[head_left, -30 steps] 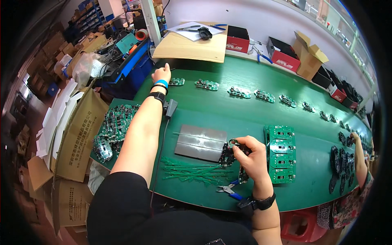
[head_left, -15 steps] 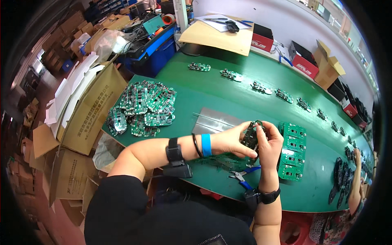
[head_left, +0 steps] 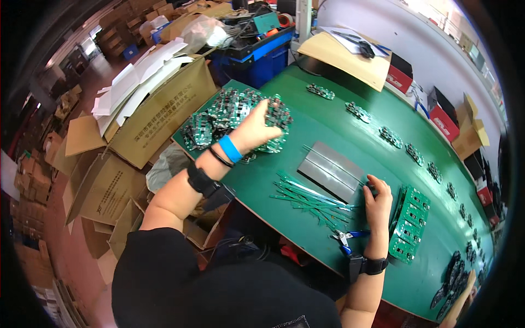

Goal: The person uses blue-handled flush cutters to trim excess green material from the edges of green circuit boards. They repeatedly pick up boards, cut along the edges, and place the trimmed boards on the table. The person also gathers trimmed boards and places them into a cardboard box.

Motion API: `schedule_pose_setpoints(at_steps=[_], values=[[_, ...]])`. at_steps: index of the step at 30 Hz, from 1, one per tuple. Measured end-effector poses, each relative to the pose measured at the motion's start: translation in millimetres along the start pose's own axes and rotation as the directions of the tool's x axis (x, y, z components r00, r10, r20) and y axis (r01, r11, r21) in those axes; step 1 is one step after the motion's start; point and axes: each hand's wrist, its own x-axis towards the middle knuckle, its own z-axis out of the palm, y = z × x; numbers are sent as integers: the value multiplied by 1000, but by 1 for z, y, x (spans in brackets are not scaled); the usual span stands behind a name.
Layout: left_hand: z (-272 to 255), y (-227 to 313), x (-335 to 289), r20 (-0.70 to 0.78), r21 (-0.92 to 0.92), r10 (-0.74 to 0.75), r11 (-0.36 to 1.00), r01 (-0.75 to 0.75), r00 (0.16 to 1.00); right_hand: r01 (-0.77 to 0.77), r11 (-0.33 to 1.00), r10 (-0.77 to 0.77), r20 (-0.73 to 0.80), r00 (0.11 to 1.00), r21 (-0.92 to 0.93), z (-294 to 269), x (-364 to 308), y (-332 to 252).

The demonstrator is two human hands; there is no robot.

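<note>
My left hand [head_left: 254,130] is over the pile of green circuit boards [head_left: 232,106] at the table's left end. Its thumb and fingers are round a small populated circuit board [head_left: 279,113]. My right hand [head_left: 378,201] rests by the right end of a grey metal plate [head_left: 331,170], thumb and fingers apart, nothing visible between them. Thin rods lie along the plate. In front of it are several narrow green strips [head_left: 311,201]. Blue-handled cutters [head_left: 344,239] lie beside my right wrist. To the right is a stack of joined green circuit-board panels [head_left: 409,225].
Single circuit boards [head_left: 390,136] form a line along the far side. Beyond stand a cardboard sheet [head_left: 350,57] with tools and red-and-black boxes [head_left: 442,121]. Open cartons [head_left: 158,123] stand off the left edge. At the right, another person's arm [head_left: 462,298] is near dark parts [head_left: 453,276].
My hands have parted. The left has carried the circuit board leftward to the pile; the right has let go and moved down beside the metal plate. The view has swung left.
</note>
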Motion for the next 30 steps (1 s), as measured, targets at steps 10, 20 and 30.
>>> schedule_pose_setpoints(at_steps=[10,20,30], values=[[-76,-17,0,-362,101,28,995,10,932,23,988,-4,-120,993,154,-3,8,-5],[-72,-40,7,-343,708,278,704,53,897,44,987,-90,294,952,157,-27,3,-35],[-57,-44,0,-511,738,130,573,357,849,333,941,-322,454,831,57,-86,-9,-124]])
